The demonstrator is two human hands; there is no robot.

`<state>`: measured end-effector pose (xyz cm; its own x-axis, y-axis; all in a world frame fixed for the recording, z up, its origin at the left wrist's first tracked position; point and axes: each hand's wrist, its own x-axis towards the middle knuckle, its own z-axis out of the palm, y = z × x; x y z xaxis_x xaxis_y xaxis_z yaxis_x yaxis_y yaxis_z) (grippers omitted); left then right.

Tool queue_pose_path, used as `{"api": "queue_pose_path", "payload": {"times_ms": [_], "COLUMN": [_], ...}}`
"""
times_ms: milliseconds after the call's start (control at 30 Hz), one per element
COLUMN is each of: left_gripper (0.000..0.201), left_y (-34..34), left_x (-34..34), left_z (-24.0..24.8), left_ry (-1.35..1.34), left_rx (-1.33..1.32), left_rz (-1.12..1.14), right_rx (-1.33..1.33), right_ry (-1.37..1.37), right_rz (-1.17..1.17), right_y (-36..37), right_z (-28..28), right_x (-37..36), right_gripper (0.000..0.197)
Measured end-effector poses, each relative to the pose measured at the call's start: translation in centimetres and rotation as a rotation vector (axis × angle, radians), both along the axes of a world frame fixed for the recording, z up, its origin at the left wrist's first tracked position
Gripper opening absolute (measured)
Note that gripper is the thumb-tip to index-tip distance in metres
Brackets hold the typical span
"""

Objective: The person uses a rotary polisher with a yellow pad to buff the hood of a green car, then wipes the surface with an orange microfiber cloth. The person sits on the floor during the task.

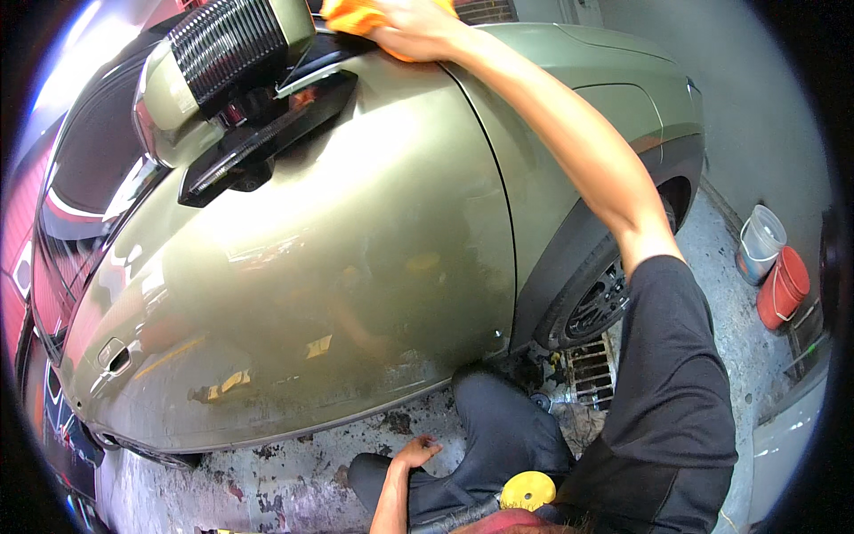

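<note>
My right hand (414,34) reaches up across the car and holds an orange cloth (354,16) against the top of the olive-green bodywork, just ahead of the side mirror (218,62). The upper part of the cloth is cut off by the picture's edge. Below the arm spreads the glossy front door (356,249), with its handle (116,356) at the far left. My left hand (418,451) hangs low by my bent leg, fingers loosely apart and holding nothing. Close to my body sits a yellow round pad (528,490) with a small hole in its middle.
The front wheel (600,298) stands right of the door, beside a metal floor grate (592,372). By the right wall are a whitish bucket (762,242) and a red bucket (785,287). Dark stains mark the grey floor (267,481). Another dark vehicle (67,436) shows at left.
</note>
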<state>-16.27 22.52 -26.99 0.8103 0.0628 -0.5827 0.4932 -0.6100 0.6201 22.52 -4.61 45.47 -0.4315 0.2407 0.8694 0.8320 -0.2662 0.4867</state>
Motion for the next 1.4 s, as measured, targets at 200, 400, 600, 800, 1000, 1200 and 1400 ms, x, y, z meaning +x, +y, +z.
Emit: {"api": "queue_pose_path", "payload": {"times_ms": [200,400,600,800,1000,1200,1400], "left_gripper": [0.072,0.073,0.072,0.074,0.074,0.076,0.076], "left_y": [0.5,0.5,0.1,0.4,1.1,0.8,0.4], "left_x": [0.4,1.2,-0.3,0.2,-0.4,0.5,1.0], "left_z": [-1.6,-0.2,1.5,0.3,-0.9,-0.6,0.7], "left_ry": [0.026,-0.018,-0.029,-0.046,-0.044,-0.026,-0.030], "left_rx": [0.045,0.064,0.042,0.083,0.063,0.028,0.074], "left_rz": [-0.061,-0.046,0.025,-0.013,0.017,-0.002,-0.008], "right_rx": [-0.344,-0.055,-0.067,-0.073,0.013,-0.094,-0.111], "right_ry": [0.799,0.271,0.210,0.136,0.323,0.223,0.211], "right_rz": [-0.269,-0.065,-0.003,-0.049,-0.457,-0.404,-0.579], "right_y": [2.5,-5.2,-9.1,-5.2,-3.4,0.8,0.1], "right_z": [6.5,-1.3,-6.4,-7.2,-6.4,-9.4,-7.1], "right_x": [-3.7,3.9,0.4,-5.6,-7.0,-6.0,-13.5], "right_gripper": [0.029,0.040,0.033,0.021,0.046,0.051,0.023]}}
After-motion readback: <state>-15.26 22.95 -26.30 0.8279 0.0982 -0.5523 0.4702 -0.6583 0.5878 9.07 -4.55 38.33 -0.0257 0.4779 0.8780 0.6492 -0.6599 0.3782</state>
